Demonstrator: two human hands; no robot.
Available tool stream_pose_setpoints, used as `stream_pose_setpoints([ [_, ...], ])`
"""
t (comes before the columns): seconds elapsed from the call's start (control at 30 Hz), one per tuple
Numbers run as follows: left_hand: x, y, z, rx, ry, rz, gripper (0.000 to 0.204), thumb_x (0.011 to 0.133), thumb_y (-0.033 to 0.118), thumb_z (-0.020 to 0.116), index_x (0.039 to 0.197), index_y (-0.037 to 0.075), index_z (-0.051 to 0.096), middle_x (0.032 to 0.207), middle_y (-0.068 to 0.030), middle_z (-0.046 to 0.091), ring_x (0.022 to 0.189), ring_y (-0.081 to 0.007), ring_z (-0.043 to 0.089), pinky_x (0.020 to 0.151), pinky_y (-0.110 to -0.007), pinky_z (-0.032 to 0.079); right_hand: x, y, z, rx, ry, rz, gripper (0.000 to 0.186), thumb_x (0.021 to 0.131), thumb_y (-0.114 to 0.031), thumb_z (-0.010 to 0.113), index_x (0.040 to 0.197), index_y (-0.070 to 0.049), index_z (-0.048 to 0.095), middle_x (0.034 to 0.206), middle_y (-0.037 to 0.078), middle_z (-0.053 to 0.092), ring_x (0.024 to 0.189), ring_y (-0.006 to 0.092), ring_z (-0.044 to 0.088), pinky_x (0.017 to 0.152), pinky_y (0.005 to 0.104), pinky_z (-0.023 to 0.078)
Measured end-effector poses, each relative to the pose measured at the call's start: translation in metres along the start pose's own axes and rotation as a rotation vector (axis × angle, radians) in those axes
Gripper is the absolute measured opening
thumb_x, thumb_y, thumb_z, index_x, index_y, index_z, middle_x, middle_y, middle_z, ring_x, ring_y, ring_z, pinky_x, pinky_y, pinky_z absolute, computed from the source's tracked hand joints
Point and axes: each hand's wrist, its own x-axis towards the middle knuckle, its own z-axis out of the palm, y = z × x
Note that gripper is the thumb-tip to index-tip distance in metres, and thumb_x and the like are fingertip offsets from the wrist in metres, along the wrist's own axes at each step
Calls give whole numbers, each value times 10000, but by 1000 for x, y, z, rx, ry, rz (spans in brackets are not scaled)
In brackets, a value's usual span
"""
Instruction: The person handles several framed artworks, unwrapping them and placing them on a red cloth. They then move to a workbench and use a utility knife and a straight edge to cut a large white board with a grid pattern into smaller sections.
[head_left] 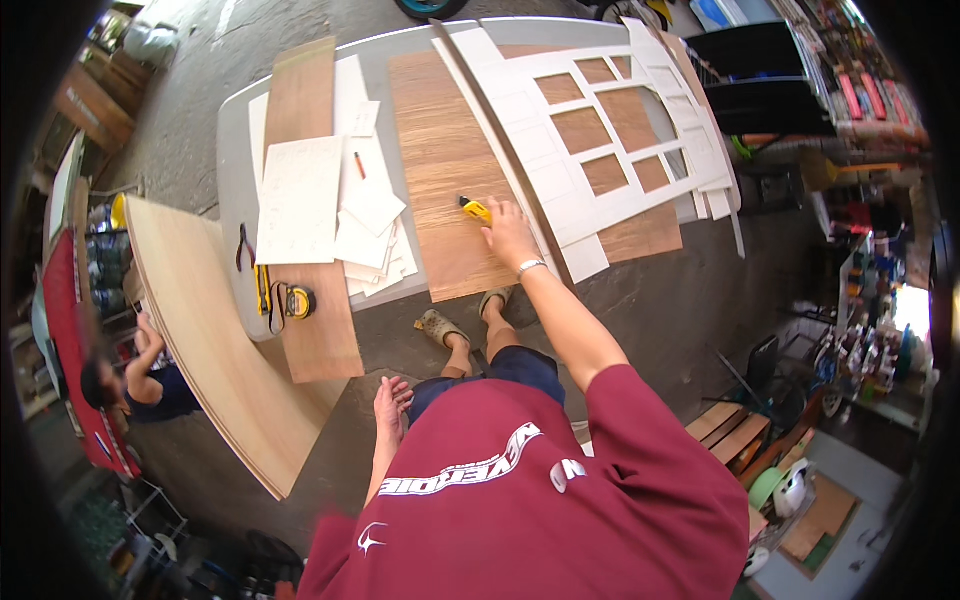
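My right hand [511, 238] reaches over the table with its fingers closed on the rear end of a yellow utility knife [476, 209]. The knife's black tip points left, above a brown plywood sheet [440, 160]. Just right of the hand runs a long dark straightedge [500, 140], lying along a strip of white board. Beyond it, a white panel with window-like cutouts [585, 125] rests over more plywood. My left hand [392, 402] hangs by my waist, fingers loosely apart, holding nothing.
White sheets [300, 195], a pen [360, 165], pliers [244, 247] and a yellow tape measure [299, 300] lie on the table's left side. A large curved plywood sheet [215, 340] stands at left, with another person [150, 375] behind it. A wooden slatted piece [727, 432] is at lower right.
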Motion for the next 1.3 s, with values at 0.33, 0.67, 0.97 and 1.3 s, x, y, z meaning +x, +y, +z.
stream_pose_setpoints([
  [0.33, -37, 111, 108, 396, 6, 329, 391, 1050, 414, 558, 1214, 71, 648, 1065, -53, 717, 936, -122, 660, 781, -259, 482, -36, 33, -51, 548, 188, -34, 321, 814, -60, 670, 1087, 3, 513, 1085, 242, 563, 902, 469, 615, 755, 518, 519],
  [0.67, 10, 170, 309, 563, -133, 634, 293, 1044, 238, 591, 1221, 7, 629, 1110, -83, 692, 1018, -159, 650, 906, -291, 506, -195, 135, -72, 200, -90, 464, 257, 757, -144, 771, 955, -76, 622, 918, 110, 600, 948, 338, 592, 795, 461, 452],
  [0.97, 44, 196, 439, 545, -173, 744, 526, 1016, 218, 614, 1442, -14, 412, 1468, -186, 467, 1383, -274, 437, 1132, -421, 360, -206, 210, -57, 198, 123, 315, 431, 872, -466, 703, 901, -48, 599, 797, 133, 556, 768, 356, 563, 687, 467, 413],
  [1.3, 39, 200, 482, 405, -153, 530, 736, 980, 361, 662, 1466, -52, 295, 1516, -245, 330, 1466, -308, 289, 1207, -446, 244, -209, 232, -40, 105, 122, 327, 336, 849, -319, 740, 860, -42, 551, 740, 141, 493, 693, 344, 525, 639, 447, 399],
])
